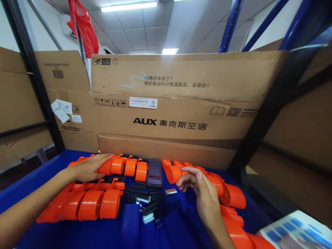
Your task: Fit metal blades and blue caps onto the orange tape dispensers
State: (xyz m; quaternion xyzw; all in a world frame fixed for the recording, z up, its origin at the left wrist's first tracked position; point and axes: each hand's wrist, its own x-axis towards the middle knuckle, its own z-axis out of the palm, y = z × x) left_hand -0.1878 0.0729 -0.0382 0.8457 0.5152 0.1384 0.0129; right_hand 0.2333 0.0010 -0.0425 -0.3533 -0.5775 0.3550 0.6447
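Note:
My left hand (90, 168) lies over the back row of orange plastic pieces (130, 167) on the left. Its fingers stretch flat across their tops, open. Each piece has a rounded, ring-like body, and some carry black parts on top. A front row of orange pieces (90, 204) sits below that hand. My right hand (201, 190) hovers beside the right-hand row of orange pieces (233, 195), fingers loosely bent and thumb apart, with nothing visible in it. Whether its fingertips touch an orange piece (172, 174) behind them, I cannot tell.
Black strips and small metallic pieces (149, 209) lie in a pile on the blue surface (131, 221). A blurred dark rectangle (155, 173) stands between the rows. Cardboard (168, 103) walls the back. Dark posts (269, 117) rise on both sides. A printed sheet (298, 230) lies front right.

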